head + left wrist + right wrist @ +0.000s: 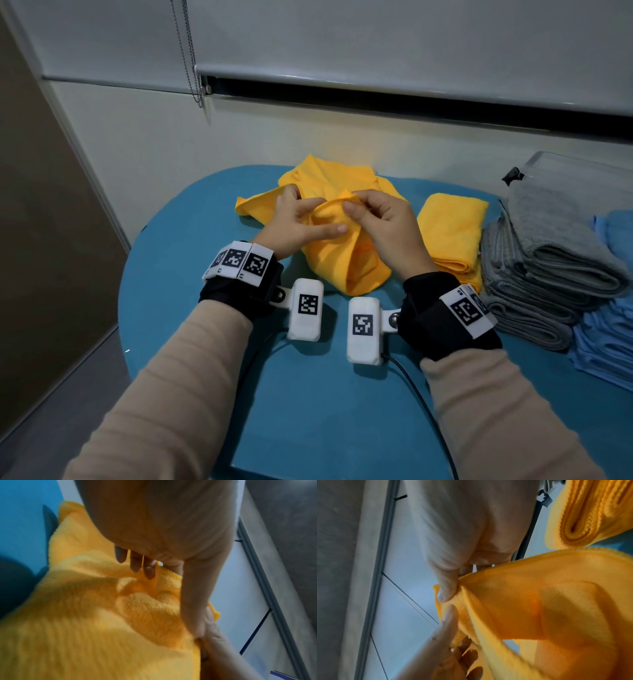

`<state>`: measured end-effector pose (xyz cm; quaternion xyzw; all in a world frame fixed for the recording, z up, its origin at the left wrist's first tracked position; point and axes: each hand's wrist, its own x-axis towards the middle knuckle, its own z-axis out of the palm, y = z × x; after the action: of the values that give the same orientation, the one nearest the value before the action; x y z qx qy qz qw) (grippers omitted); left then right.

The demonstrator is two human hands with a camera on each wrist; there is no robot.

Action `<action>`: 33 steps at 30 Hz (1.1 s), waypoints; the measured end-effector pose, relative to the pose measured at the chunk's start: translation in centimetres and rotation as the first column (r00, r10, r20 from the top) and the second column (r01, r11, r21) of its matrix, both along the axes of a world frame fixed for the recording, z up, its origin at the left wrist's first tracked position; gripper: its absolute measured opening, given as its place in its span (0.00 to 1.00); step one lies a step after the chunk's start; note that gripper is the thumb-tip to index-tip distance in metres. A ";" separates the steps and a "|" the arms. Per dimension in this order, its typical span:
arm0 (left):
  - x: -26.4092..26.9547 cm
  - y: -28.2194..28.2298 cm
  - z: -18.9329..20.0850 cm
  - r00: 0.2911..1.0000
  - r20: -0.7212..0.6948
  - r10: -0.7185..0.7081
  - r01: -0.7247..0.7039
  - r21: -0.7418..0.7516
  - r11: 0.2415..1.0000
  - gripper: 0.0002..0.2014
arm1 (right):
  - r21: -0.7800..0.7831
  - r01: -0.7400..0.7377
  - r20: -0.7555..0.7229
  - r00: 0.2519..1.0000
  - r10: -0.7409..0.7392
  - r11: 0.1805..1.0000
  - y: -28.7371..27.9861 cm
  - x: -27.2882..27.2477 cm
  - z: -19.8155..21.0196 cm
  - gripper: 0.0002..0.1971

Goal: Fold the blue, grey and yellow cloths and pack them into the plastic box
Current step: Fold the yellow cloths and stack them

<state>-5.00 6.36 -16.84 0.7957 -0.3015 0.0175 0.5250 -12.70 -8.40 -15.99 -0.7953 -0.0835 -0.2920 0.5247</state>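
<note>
Both hands bunched up in one loose yellow cloth, mid-table.

Head view: left hand (pixel 297 222) and right hand (pixel 383 222) both pinch the crumpled yellow cloth (pixel 346 270) over the blue table (pixel 308 394); one folded yellow cloth (pixel 452 226) lies just right of it, then a grey stack (pixel 541 274) and a blue stack (pixel 606 335), both cut off by the frame edge, so no exact count. The plastic box (pixel 579 168) is only partly visible behind the grey stack. Left wrist view: blurry, but fingertips (pixel 135 563) curl onto the cloth edge, which the head view hides. Right wrist view: the thumb (pixel 447 588) clamps the cloth's edge, and the folded yellow one shows top right, layers visible.
</note>
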 end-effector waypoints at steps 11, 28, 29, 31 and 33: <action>-0.1 0.2 0.4 0.853 0.315 0.417 -0.504 0.286 0.815 0.16 | 0.117 0.349 0.184 0.912 -0.366 0.930 -1.5 0.5 -0.2 0.10; -0.4 0.1 -0.5 0.973 -0.219 -0.066 0.176 0.532 0.828 0.32 | 0.462 0.334 0.338 0.790 -0.511 0.821 -2.4 -0.1 0.6 0.14; -0.5 -0.1 -0.5 0.971 -0.221 -0.095 0.206 0.556 0.805 0.35 | 0.449 0.300 0.333 0.818 -0.469 0.842 -2.3 -0.1 0.5 0.14; -0.7 -0.6 -0.5 0.965 -0.232 -0.121 0.235 0.569 0.788 0.37 | 0.428 0.209 0.308 0.881 -0.360 0.879 -2.0 -0.1 0.5 0.12; -1.0 -1.0 -0.8 0.968 -0.203 -0.147 0.240 0.584 0.776 0.32 | 0.415 0.128 0.269 0.929 -0.256 0.901 -1.9 -0.1 0.7 0.12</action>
<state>-6.00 5.40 -17.63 0.8851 -0.3323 -0.1919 0.2635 -12.83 -10.34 -15.28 -0.6217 -0.0268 -0.4774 0.6204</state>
